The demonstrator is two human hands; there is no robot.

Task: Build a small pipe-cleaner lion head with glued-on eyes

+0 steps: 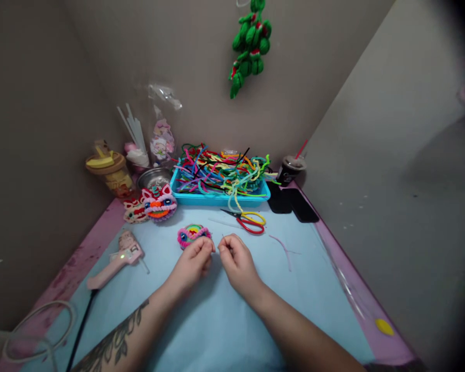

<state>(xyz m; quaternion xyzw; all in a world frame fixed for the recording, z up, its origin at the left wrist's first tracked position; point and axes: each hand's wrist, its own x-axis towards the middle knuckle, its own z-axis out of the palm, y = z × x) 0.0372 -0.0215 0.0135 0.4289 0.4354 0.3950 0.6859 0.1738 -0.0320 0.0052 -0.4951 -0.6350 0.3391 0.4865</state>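
Left hand (194, 259) and right hand (234, 258): fingertips pinched together on something too small to identify, mid-table. Round pipe-cleaner piece (192, 235) just beyond left hand. Scissors (249, 221) near blue tray (220, 199) at far edge.

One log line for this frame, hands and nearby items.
left hand: pinching something too small to identify | right hand: same, fingertips close | round pipe-cleaner piece: behind hands | scissors: untouched

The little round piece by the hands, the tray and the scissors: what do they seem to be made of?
Round piece: looks like fuzzy pipe cleaners coiled in pink, blue and yellow rings. Tray: likely smooth turquoise plastic, with an even, faintly glossy wall. Scissors: dark blades, probably metal; red and yellow handles look like plastic.
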